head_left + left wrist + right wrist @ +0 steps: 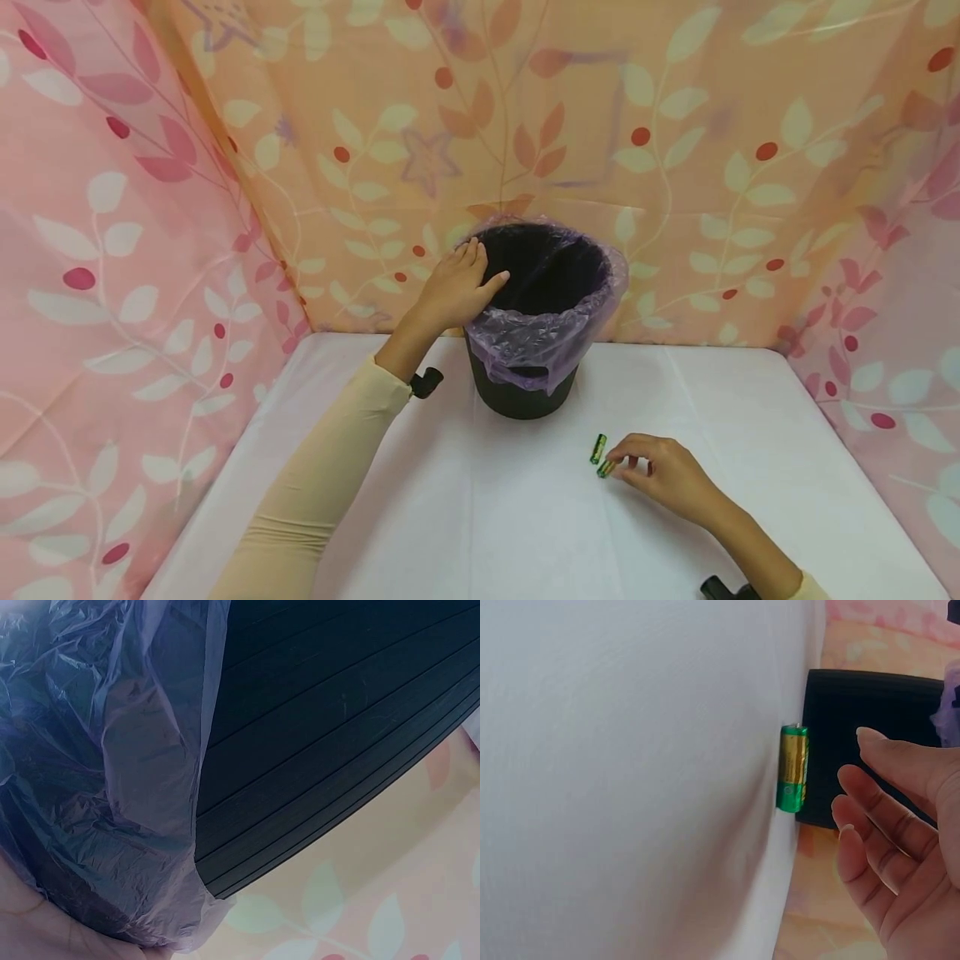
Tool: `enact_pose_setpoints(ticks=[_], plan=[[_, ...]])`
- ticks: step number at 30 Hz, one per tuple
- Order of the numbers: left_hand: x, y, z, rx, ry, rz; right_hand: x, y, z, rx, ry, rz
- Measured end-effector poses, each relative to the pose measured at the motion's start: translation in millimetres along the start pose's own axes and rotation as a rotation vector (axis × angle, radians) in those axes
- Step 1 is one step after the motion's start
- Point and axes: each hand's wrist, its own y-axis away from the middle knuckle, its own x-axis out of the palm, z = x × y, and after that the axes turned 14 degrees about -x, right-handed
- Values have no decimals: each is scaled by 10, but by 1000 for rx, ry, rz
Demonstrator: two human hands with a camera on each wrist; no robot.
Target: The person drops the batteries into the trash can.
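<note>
A black bin (522,398) is lined with a thin purple plastic bag (525,342) folded over its rim. My left hand (459,287) rests on the bin's left rim, fingers extended and thumb over the opening. In the left wrist view the bag (150,757) and the bin's ribbed side (337,720) fill most of the picture. Two green and gold batteries lie on the table: a farther battery (597,448) and a nearer battery (604,470). My right hand (667,475) is beside the nearer one; the right wrist view shows its fingers (881,799) apart from a battery (793,769).
A white cloth covers the table (480,517). Behind it hangs an orange leaf-patterned curtain (360,167), with a pink patterned curtain (112,350) at the left and another pink curtain (892,275) at the right. The bin stands near the table's back edge.
</note>
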Motion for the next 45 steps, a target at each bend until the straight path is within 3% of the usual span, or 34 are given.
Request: enact_pose_setpoints(ticks=[30, 37, 45], plan=[[26, -20, 21, 5, 2, -9, 51, 12, -164, 100, 81, 142], [26, -8, 12, 4, 8, -17, 71, 43, -200, 178, 76, 212], [21, -15, 7, 9, 6, -20, 64, 34, -211, 183, 54, 244]])
